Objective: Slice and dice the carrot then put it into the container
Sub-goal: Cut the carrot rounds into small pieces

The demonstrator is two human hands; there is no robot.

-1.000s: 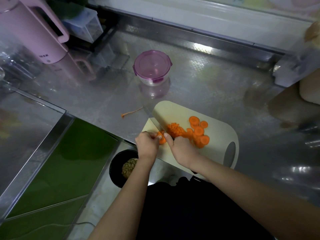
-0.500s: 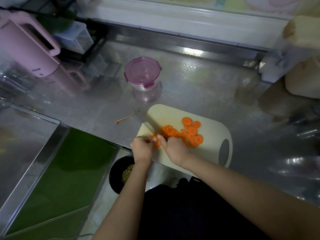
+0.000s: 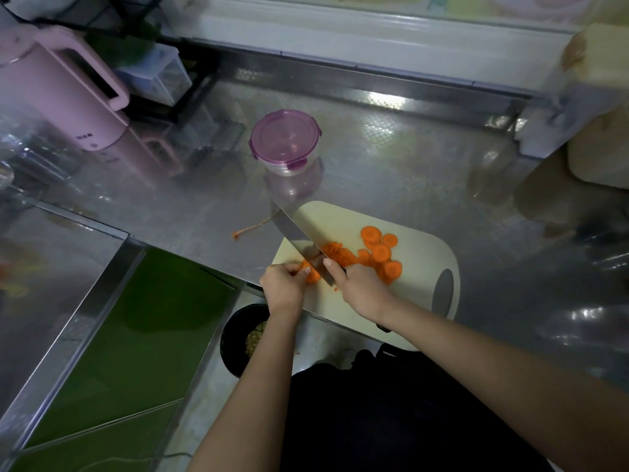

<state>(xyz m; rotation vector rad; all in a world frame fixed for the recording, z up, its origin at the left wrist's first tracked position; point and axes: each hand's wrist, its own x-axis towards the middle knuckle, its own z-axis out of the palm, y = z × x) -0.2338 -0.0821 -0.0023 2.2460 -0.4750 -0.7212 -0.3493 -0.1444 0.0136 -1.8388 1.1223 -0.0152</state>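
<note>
On the worktop [image 3: 391, 172] the board [image 3: 418, 294] holds a job about half done. The container [image 3: 285, 139], at 11 o'clock from the board, is lidded and looks empty. The knife [image 3: 296, 233] points to 11 o'clock. Round slices [image 3: 381, 253] at its 3 o'clock are not yet diced, and a small diced heap [image 3: 335, 253] lies beside the blade. The right hand [image 3: 362, 287] grips the handle, forefinger on the blade. The left hand [image 3: 284, 287], fingers curled, pins a carrot piece [image 3: 311, 272] at the blade's 9 o'clock.

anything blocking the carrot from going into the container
Yes: the purple lid sits closed on the container, beyond the cutting board where the carrot pieces lie. It must come off first.
</note>
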